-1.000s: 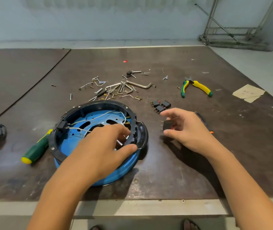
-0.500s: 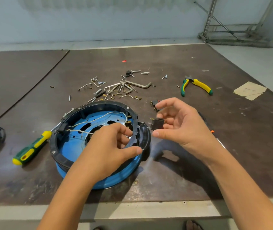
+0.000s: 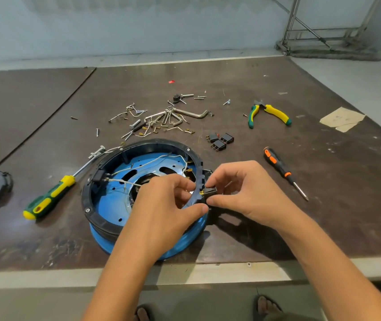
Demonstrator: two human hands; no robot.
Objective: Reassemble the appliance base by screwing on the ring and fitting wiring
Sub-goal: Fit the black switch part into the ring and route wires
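Observation:
The round blue appliance base (image 3: 106,205) lies near the table's front edge with a black ring (image 3: 152,144) on top and white wires (image 3: 147,162) running across its inside. My left hand (image 3: 164,205) grips the ring's right side, fingers curled inside the rim and thumb outside. My right hand (image 3: 242,193) pinches a small black switch block (image 3: 209,190) with brass terminals, held against the ring's right edge. Whether the block is seated in the ring is hidden by my fingers.
Three more black switch blocks (image 3: 219,141) lie behind the base. Loose screws, clips and a hex key (image 3: 191,113) are scattered further back. A green-yellow screwdriver (image 3: 48,198) lies to the left, an orange-black screwdriver (image 3: 282,169) to the right, pliers (image 3: 268,112) at the back right.
My right hand carried the black switch block leftward from beside the base to the ring's right edge. My left hand stayed gripping the ring. The base shifted slightly.

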